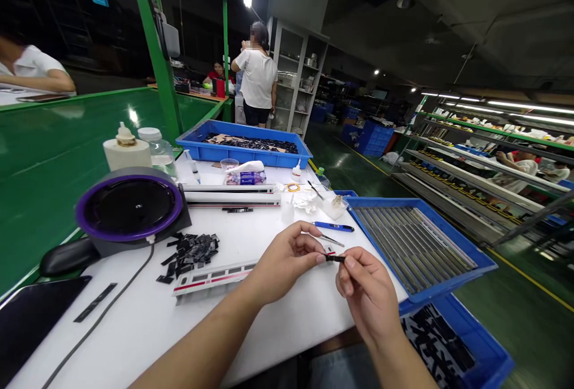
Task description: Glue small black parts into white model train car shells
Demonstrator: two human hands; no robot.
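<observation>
Left hand (282, 263) and right hand (365, 293) pinching a small black strip (335, 258) over the white workbench (112, 329)

The left hand is curling, its fingertips pressing one end of the strip; the right thumb and forefinger are gripping the other end, just beside tweezers (332, 240), with a red-striped model train shell (214, 277) lying near the left wrist.

A small black plastic strip (336, 258), nearly level above the table, pinched between the right hand's fingers (347, 263).
</observation>
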